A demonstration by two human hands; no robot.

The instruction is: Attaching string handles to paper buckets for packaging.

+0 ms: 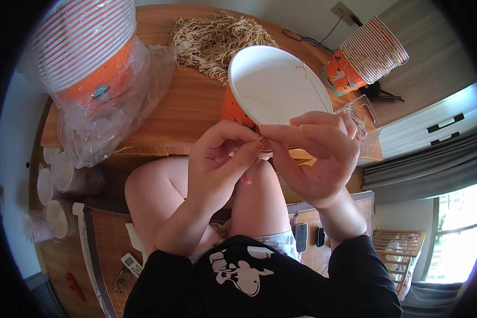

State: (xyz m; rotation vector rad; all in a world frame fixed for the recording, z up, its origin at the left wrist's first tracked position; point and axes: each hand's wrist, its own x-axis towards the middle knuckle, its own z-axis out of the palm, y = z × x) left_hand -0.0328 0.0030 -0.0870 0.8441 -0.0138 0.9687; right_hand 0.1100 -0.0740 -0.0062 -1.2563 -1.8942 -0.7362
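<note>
A large paper bucket (275, 79), white inside and orange outside, leans with its mouth facing me at the table's near edge. A thin tan cord (314, 79) is fixed at the bucket's right rim and runs down behind my right hand. At the near rim, my left hand (217, 153) has its thumb and forefinger pinched on a small tan bit that looks like the cord's end. My right hand (323, 153) pinches at the same spot, fingertips touching the left's, its other fingers loosely curled. The fingertips mostly hide the cord there.
A heap of tan cords (217, 42) lies behind the bucket. Plastic-wrapped stacked buckets (95, 69) stand left, and another stack (363, 58) back right, near a clear box (363, 119). Below are wrapped white tubs (61, 217), a phone (301, 237) and a remote control (131, 264).
</note>
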